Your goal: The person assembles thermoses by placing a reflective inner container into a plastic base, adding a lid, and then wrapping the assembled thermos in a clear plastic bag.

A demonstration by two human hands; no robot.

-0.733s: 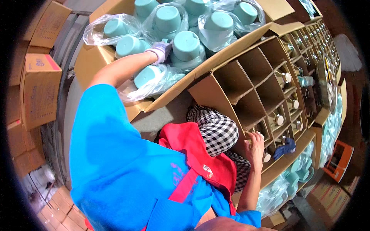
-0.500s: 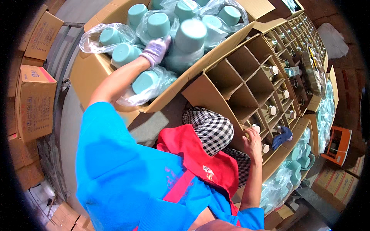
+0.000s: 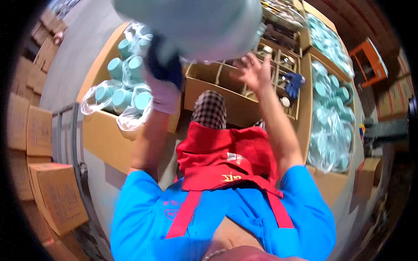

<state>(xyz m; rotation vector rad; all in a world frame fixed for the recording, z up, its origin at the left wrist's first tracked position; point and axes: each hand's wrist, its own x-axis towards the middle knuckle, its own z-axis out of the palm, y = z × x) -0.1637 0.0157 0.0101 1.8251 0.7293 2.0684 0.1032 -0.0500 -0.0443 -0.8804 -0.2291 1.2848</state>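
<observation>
The largest thing in view is the pale teal cup [image 3: 191,24], raised so near the camera that its blurred body fills the upper middle of the picture, above the boxes and in front of the person's chest. Below and to the left stands a big open cardboard carton [image 3: 102,130] holding more teal cups in clear plastic bags [image 3: 124,93], the cups lying in clusters with their mouths turned up and sideways. On the right a second long carton [image 3: 324,182] is packed with bagged teal cups [image 3: 331,117] as well. Between the two cartons sits a cardboard box split by dividers [image 3: 244,100] into compartments, several of them with small round things inside that are too small to tell. A blue glove [image 3: 294,83] lies on the right part of this divided box. Brown sealed cartons [image 3: 54,195] are stacked along the left edge of the floor, and an orange crate [image 3: 368,63] stands at the upper right. The person wears a blue shirt and a red apron [image 3: 222,163] over checked trousers. The left hand [image 3: 163,85], in a light purple glove with a dark part above it, reaches up to the underside of the raised cup and appears to hold it, though the blur hides how the fingers wrap it. The right hand [image 3: 252,71] is bare and hangs above the divided box with its fingers spread apart, gripping nothing.
</observation>
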